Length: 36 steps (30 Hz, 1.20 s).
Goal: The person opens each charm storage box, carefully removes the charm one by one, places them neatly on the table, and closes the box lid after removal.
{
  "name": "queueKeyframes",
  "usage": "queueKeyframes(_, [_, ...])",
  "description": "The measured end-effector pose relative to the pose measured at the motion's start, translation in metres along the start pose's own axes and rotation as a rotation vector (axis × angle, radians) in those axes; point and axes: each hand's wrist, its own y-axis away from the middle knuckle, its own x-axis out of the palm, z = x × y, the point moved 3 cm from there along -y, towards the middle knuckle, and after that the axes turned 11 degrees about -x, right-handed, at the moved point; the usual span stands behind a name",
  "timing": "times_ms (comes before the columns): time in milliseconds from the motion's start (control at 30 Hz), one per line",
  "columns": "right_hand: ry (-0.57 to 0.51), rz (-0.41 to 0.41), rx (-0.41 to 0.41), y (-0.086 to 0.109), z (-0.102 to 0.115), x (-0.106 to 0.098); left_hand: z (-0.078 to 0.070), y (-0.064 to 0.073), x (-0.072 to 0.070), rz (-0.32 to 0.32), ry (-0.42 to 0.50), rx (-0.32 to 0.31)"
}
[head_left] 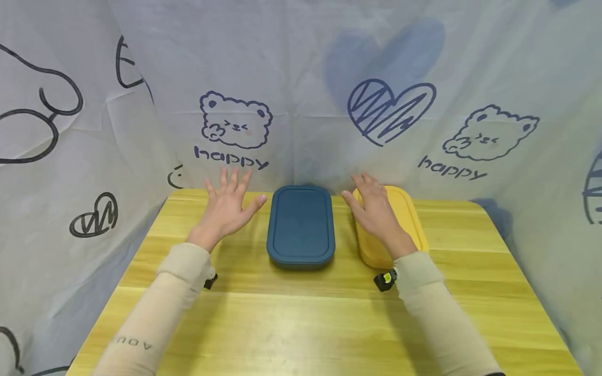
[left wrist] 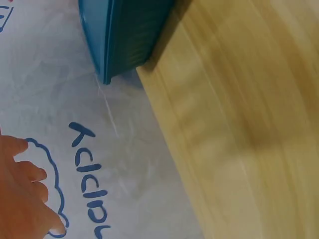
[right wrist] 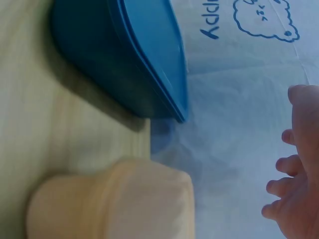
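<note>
A blue lidded box (head_left: 301, 224) stands upright on the table between my two hands, its lid on. To its right is a yellow lidded box (head_left: 408, 219), partly hidden under my right hand (head_left: 376, 211) in the head view. The right hand is spread above the yellow box and holds nothing; the right wrist view shows it apart from the yellow box (right wrist: 149, 204). Left of the blue box, my left hand (head_left: 226, 209) hovers with fingers spread, nothing in its grasp. In the left wrist view the fingers show at the lower left, away from the blue box (left wrist: 132, 37).
The wooden table (head_left: 291, 324) has its back edge against a white cloth (head_left: 305, 62) printed with hearts, bears and the word happy. The same cloth hangs at both sides. Both boxes stand near the table's back edge.
</note>
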Motion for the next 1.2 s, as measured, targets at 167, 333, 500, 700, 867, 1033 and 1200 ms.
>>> queueKeyframes(167, [-0.049,0.016,-0.017,0.0,0.004,0.014,-0.002,0.002,0.01,0.028,0.067,0.005])
queueKeyframes(333, [-0.082,0.003,-0.004,0.002,0.009,0.023,-0.004,0.005,0.019,0.059,0.159,-0.012])
queueKeyframes(500, [-0.117,0.015,0.027,0.004,0.013,0.031,-0.006,0.008,0.028,0.093,0.259,-0.027])
queueKeyframes(700, [-0.146,0.005,0.032,0.006,0.017,0.046,-0.006,0.012,0.04,0.108,0.339,-0.058])
queueKeyframes(867, [-0.125,-0.049,-0.007,0.007,0.02,0.057,-0.006,0.013,0.05,0.115,0.461,-0.099])
queueKeyframes(1033, [-0.121,-0.075,-0.021,0.011,0.023,0.067,-0.007,0.015,0.061,0.135,0.65,-0.138])
queueKeyframes(1200, [-0.134,-0.079,0.003,0.016,0.025,0.078,-0.007,0.018,0.073,0.149,0.765,-0.196])
